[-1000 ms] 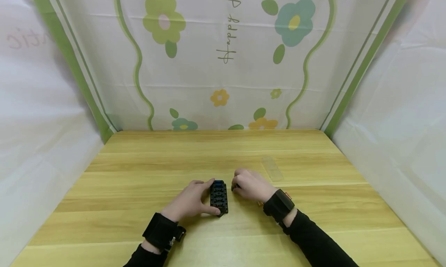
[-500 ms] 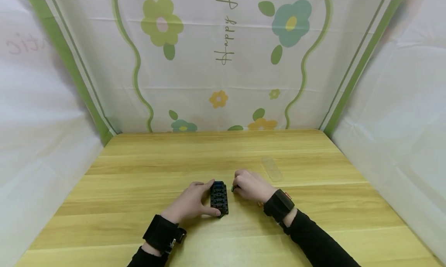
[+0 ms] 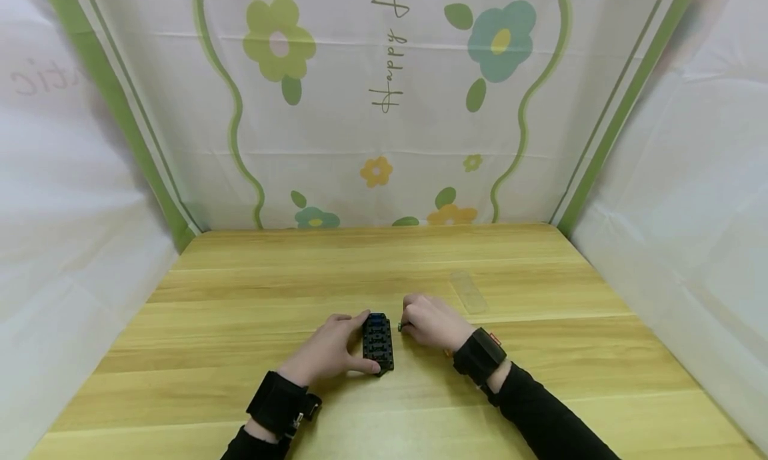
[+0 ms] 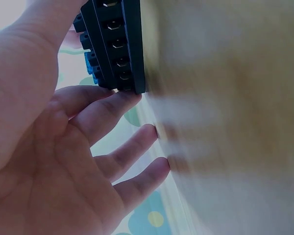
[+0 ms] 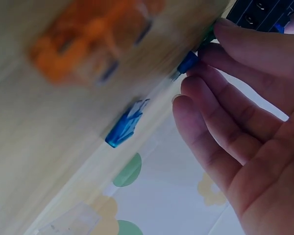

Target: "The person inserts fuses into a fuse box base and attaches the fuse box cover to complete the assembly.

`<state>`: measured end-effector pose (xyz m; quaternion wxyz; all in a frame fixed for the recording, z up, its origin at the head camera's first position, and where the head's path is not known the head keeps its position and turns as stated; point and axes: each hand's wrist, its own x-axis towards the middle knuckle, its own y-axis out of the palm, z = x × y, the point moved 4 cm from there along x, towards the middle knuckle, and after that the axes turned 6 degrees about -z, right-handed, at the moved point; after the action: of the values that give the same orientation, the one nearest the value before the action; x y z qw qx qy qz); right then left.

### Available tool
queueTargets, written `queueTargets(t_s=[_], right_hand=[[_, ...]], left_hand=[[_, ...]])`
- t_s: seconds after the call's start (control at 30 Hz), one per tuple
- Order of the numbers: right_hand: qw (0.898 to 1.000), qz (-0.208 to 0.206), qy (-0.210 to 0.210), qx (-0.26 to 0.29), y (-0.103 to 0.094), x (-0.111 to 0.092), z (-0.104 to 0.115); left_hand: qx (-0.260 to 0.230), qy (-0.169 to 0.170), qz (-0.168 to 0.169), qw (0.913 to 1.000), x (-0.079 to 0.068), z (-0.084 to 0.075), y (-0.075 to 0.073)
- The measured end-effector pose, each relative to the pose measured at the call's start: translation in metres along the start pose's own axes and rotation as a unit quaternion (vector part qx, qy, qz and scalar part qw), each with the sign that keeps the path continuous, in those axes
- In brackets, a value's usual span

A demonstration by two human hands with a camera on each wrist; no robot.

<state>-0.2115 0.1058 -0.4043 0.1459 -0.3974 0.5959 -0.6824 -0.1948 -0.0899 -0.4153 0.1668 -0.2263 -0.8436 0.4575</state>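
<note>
In the head view, my left hand (image 3: 327,343) holds a black fuse block (image 3: 378,343) upright on the table, thumb at its near end and index finger at its far end. A blue fuse (image 3: 376,318) sits in its far slot; the nearer slots look dark. Just right of the block, my right hand (image 3: 435,320) pinches a small green blade fuse (image 5: 209,35) between thumb and index finger, mostly hidden by the fingertips. In the right wrist view, a blue blade fuse (image 5: 187,62) shows beside the fingertips; whether they touch it I cannot tell.
Another blue blade fuse (image 5: 125,128) lies on the table, and a blurred orange fuse (image 5: 88,36) lies closer to the right wrist camera. A clear plastic cover (image 3: 468,292) rests beyond my right hand. Fabric walls (image 3: 384,127) enclose the wooden table (image 3: 288,260).
Both hands stay nearly in place, and the fuse block has not moved. The small piece at my right fingertips looks slightly turned, showing a lighter green edge.
</note>
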Motion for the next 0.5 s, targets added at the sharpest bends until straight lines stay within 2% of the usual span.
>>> queueTargets(t_s=[0.5], right_hand=[[1.000,-0.009,0.004,-0.004,-0.0041,-0.0005,0.0051]], left_hand=[[0.001,-0.002,-0.003,1.0000,-0.0011,-0.0004,0.0013]])
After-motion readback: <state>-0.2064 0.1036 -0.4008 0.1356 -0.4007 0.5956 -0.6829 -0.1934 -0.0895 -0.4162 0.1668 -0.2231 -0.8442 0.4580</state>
